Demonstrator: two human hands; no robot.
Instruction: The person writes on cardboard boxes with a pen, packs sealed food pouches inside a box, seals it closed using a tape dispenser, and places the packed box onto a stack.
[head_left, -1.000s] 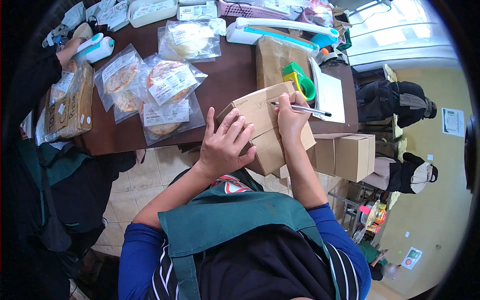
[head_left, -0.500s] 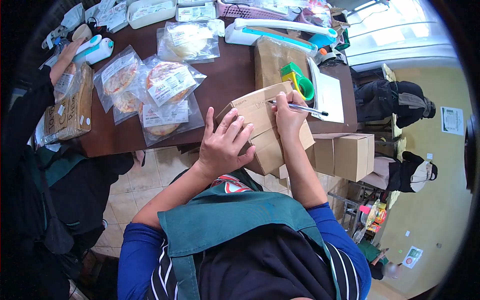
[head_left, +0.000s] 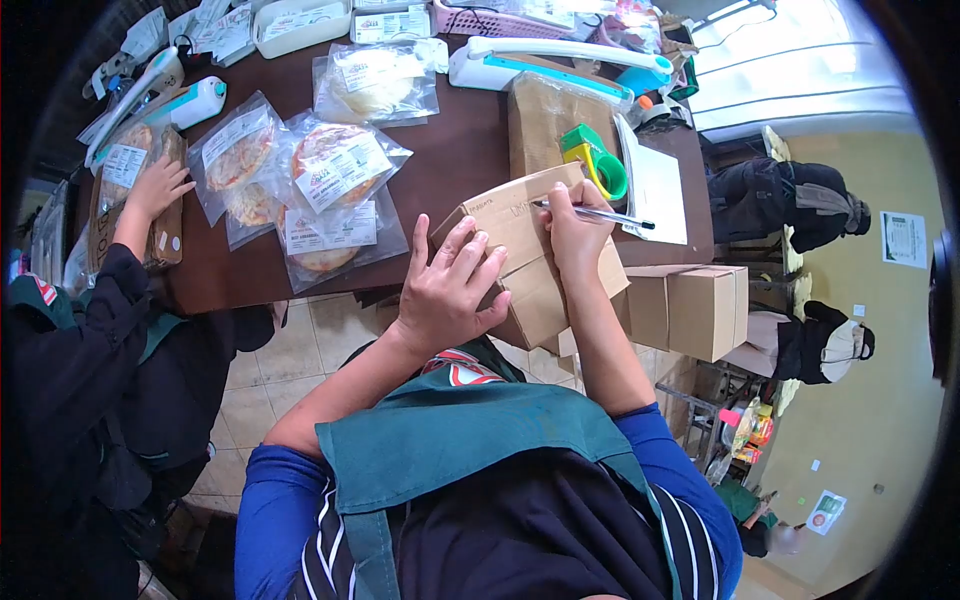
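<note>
A cardboard box (head_left: 527,270) with handwriting on its upper face lies in front of me at the table's near edge. My left hand (head_left: 450,285) rests on its left part, fingers spread and thumb out to the side. Closed around a pen (head_left: 620,218), my right hand (head_left: 580,235) touches the box's upper right, with the tip at the written letters. Beyond it sit a yellow-green tape dispenser (head_left: 597,165) and a larger brown carton (head_left: 543,125). Left of the box are bagged pizzas (head_left: 340,172) with white labels.
At the left, a co-worker's hand (head_left: 160,188) is over a taped carton (head_left: 168,235). Bag sealers (head_left: 560,62) stand at the back and left. White papers (head_left: 660,190) lie at the right, above another carton (head_left: 690,312). Other people (head_left: 800,200) are at the far right.
The co-worker's hand at the left has left the sealer and come down beside the bagged pizza on the carton; the sealer's arm now stands raised. My pen has shifted slightly along the writing.
</note>
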